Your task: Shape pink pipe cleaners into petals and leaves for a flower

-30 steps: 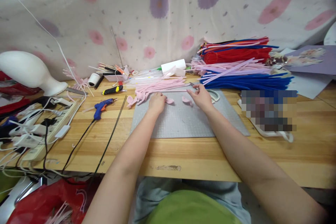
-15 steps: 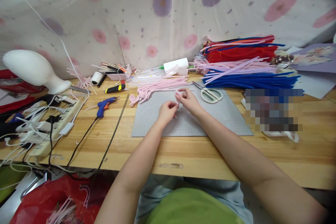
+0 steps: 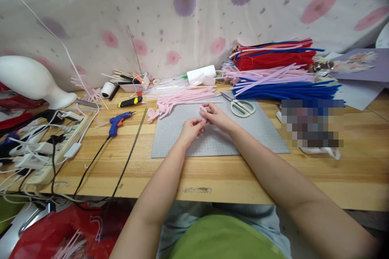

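Observation:
My left hand [image 3: 191, 127] and my right hand [image 3: 214, 115] meet over the grey cutting mat [image 3: 258, 137], fingers pinched together. Between the fingertips sits a small pink pipe-cleaner loop [image 3: 203, 110]; both hands grip it. More pink looped pieces [image 3: 161, 110] lie at the mat's far left corner, beside a row of straight pink pipe cleaners [image 3: 188, 96]. White-handled scissors [image 3: 241, 107] rest on the mat just right of my right hand.
Stacks of red, pink and blue pipe cleaners [image 3: 279, 77] fill the back right. A blue glue gun [image 3: 118, 118], a yellow-black cutter [image 3: 130, 101], a thread spool [image 3: 106, 89], a power strip with cables [image 3: 54, 141] and a white foam head [image 3: 33, 81] lie left.
A second ago my hands were apart at the mat's far edge by separate pink loops. They came together towards me and now pinch one pink loop between them.

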### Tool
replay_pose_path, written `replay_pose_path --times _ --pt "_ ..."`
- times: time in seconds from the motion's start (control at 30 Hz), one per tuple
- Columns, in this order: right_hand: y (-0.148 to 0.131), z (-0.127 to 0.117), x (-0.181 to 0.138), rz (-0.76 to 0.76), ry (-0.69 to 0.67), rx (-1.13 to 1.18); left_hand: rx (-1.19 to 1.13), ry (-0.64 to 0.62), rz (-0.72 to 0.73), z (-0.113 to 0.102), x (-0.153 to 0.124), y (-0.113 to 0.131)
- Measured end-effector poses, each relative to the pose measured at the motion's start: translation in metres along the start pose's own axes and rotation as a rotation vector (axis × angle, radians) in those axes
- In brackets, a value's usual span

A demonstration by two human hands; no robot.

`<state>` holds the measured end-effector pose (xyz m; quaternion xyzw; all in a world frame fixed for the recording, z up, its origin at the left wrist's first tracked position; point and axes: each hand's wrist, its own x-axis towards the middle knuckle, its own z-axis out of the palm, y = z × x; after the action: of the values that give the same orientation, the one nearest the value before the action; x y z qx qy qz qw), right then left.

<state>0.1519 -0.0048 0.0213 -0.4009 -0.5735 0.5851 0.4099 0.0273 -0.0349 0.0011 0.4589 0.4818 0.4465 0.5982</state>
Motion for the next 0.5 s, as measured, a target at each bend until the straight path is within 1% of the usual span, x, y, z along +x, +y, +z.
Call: replay_pose_path --times 0.17,0.27,0.33,0.43,0.5 --pt "-0.004 -0.005 -0.001 0.011 -0.126 -0.042 0.009 0.012 0.061 -0.001 0.0 -0.002" --pt "-0.004 -0.006 -0.001 0.056 -0.131 -0.003 0.022 0.04 0.121 0.0 0.0 -0.005" --pt "-0.004 -0.006 0.0 0.124 -0.129 0.069 0.025 0.073 0.19 0.001 0.0 -0.007" --pt "-0.004 -0.006 0.001 0.297 -0.179 0.209 0.057 0.143 0.368 0.003 0.0 -0.01" --pt "-0.003 -0.005 0.002 0.386 -0.222 0.294 0.104 0.191 0.478 0.004 -0.001 -0.01"
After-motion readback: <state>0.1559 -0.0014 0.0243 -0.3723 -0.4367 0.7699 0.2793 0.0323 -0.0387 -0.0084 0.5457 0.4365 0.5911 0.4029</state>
